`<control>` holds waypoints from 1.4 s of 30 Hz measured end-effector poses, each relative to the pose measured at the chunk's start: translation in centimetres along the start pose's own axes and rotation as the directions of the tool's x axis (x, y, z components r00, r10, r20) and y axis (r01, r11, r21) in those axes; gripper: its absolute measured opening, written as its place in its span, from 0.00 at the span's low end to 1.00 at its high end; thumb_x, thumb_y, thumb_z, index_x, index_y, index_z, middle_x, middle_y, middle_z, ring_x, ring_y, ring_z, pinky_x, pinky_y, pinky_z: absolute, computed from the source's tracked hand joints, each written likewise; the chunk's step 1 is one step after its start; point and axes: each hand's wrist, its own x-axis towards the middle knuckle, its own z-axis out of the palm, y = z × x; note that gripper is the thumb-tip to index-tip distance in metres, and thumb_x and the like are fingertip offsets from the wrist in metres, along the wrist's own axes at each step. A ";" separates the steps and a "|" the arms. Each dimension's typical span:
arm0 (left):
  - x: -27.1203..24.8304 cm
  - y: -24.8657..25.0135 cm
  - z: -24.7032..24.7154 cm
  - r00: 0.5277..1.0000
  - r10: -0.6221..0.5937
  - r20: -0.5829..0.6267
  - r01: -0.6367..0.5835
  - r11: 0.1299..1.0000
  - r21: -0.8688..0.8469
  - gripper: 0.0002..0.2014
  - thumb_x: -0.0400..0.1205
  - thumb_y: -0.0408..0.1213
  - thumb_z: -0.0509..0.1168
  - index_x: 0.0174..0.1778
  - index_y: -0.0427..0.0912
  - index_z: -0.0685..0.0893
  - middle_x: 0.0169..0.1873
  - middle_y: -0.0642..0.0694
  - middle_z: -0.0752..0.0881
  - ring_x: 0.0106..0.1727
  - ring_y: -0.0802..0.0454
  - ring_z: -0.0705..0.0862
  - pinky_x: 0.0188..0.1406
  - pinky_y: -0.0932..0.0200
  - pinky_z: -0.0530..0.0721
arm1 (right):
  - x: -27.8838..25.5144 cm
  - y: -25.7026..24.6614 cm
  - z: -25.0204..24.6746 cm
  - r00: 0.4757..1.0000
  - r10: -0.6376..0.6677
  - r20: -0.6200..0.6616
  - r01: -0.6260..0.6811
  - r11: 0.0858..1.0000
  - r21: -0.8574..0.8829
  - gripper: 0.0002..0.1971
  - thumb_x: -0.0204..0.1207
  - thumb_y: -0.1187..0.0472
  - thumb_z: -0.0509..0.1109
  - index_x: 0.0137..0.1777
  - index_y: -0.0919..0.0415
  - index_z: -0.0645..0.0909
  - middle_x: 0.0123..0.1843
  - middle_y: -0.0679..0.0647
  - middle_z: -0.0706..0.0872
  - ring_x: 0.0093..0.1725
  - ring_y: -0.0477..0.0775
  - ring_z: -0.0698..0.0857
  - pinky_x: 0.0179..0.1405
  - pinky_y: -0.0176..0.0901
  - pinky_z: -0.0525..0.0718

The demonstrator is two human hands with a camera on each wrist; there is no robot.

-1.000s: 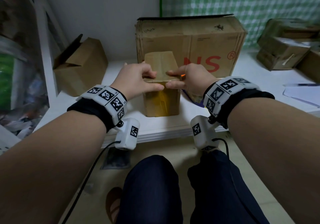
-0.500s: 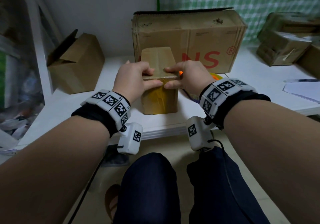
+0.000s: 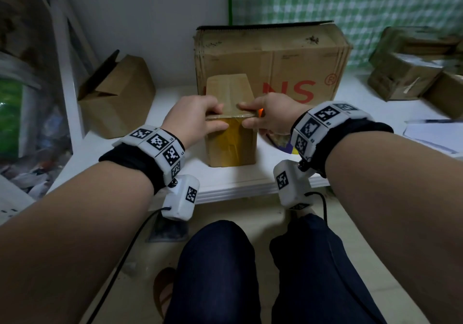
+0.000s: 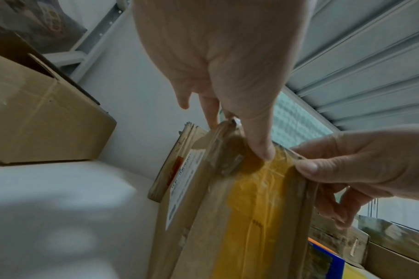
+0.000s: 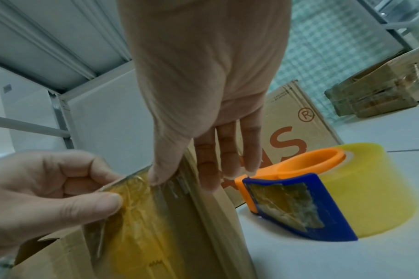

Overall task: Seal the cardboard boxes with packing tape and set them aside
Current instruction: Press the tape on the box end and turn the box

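both hands, the left hand (image 3: 194, 118) and right hand (image 3: 270, 115), pinch the small box (image 3: 230, 145) at its top edge, pressing yellow tape (image 3: 231, 133) down; setting it aside looks still undone.

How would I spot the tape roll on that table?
Start at the big box with red letters at the back of the white table. The tape roll sits before it, right of the small box: translucent yellow, on an orange-and-blue dispenser.

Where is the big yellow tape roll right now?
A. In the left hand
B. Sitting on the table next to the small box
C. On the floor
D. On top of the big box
B: the yellow tape roll sits on the white table beside the small box, with neither hand touching it.
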 end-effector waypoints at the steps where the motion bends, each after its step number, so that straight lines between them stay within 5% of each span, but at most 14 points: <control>1: 0.1 -0.1 -0.2 1.000 0.002 0.010 -0.002 1.000 0.011 0.14 0.73 0.46 0.75 0.52 0.46 0.86 0.59 0.50 0.87 0.61 0.50 0.83 0.66 0.47 0.77 | 0.1 -0.1 -0.1 1.000 0.001 0.007 -0.001 1.000 -0.027 0.27 0.79 0.47 0.68 0.78 0.41 0.68 0.52 0.51 0.87 0.46 0.48 0.85 0.53 0.43 0.82; 5: 0.1 -0.4 -1.1 0.997 0.008 0.073 -0.015 0.995 0.094 0.17 0.75 0.43 0.73 0.60 0.47 0.86 0.63 0.51 0.85 0.62 0.51 0.82 0.65 0.56 0.76 | -0.1 -0.6 -0.8 0.998 -0.001 0.068 0.009 0.994 -0.112 0.26 0.83 0.50 0.64 0.80 0.41 0.64 0.49 0.53 0.88 0.44 0.50 0.85 0.49 0.42 0.82; 13: 0.1 0.4 -1.4 0.997 0.005 0.073 -0.019 0.980 0.199 0.18 0.74 0.41 0.75 0.60 0.48 0.87 0.54 0.48 0.88 0.54 0.50 0.83 0.57 0.54 0.79 | -0.1 -1.3 -1.0 0.997 -0.060 0.052 0.073 0.950 -0.302 0.26 0.83 0.55 0.63 0.80 0.44 0.65 0.47 0.52 0.89 0.40 0.49 0.85 0.43 0.40 0.80; 21: -0.5 0.3 -0.7 0.999 0.031 0.041 -0.041 0.961 0.273 0.20 0.71 0.43 0.77 0.59 0.49 0.85 0.51 0.47 0.88 0.53 0.46 0.83 0.52 0.49 0.81 | -0.1 -0.7 0.2 0.993 -0.094 -0.064 0.061 0.913 -0.403 0.30 0.78 0.52 0.70 0.79 0.41 0.66 0.67 0.56 0.81 0.64 0.59 0.80 0.55 0.50 0.80; 26: -0.8 0.3 -0.7 0.996 0.048 0.070 -0.070 0.933 0.354 0.21 0.71 0.44 0.76 0.60 0.50 0.81 0.48 0.47 0.87 0.52 0.44 0.81 0.43 0.53 0.75 | 0.0 -0.6 0.7 0.995 -0.078 -0.069 0.042 0.903 -0.428 0.35 0.75 0.50 0.73 0.80 0.39 0.62 0.68 0.56 0.79 0.66 0.60 0.78 0.54 0.52 0.80; 30: -0.9 0.2 -1.0 0.994 0.040 0.103 -0.071 0.943 0.324 0.21 0.72 0.48 0.75 0.61 0.52 0.81 0.51 0.48 0.87 0.53 0.45 0.82 0.48 0.51 0.80 | -0.4 -0.1 0.8 0.996 -0.074 -0.050 0.054 0.943 -0.329 0.32 0.78 0.42 0.66 0.81 0.40 0.61 0.72 0.56 0.77 0.70 0.59 0.76 0.58 0.48 0.77; 34: -0.3 0.1 -1.2 0.995 0.052 0.088 -0.074 0.960 0.271 0.16 0.78 0.51 0.68 0.59 0.50 0.84 0.52 0.48 0.88 0.54 0.45 0.83 0.51 0.52 0.79 | -0.3 0.0 0.5 0.996 -0.078 -0.038 0.067 0.969 -0.236 0.25 0.85 0.43 0.54 0.81 0.41 0.62 0.69 0.55 0.80 0.62 0.55 0.81 0.56 0.45 0.76; 38: -0.3 -0.1 -1.2 0.995 0.058 0.084 -0.078 0.963 0.256 0.15 0.77 0.44 0.71 0.60 0.48 0.85 0.53 0.47 0.88 0.54 0.45 0.83 0.54 0.50 0.79 | -0.2 -0.1 0.5 0.997 -0.067 -0.027 0.059 0.973 -0.221 0.23 0.86 0.47 0.55 0.80 0.41 0.63 0.47 0.50 0.84 0.42 0.48 0.80 0.43 0.41 0.74; 42: -0.5 0.0 -1.0 0.994 0.045 0.099 -0.068 0.967 0.244 0.19 0.72 0.40 0.76 0.59 0.50 0.84 0.51 0.49 0.88 0.51 0.47 0.84 0.56 0.47 0.80 | -0.1 -0.1 0.2 0.997 -0.075 -0.001 0.072 0.961 -0.265 0.25 0.84 0.49 0.59 0.81 0.41 0.61 0.56 0.54 0.87 0.52 0.52 0.83 0.51 0.43 0.80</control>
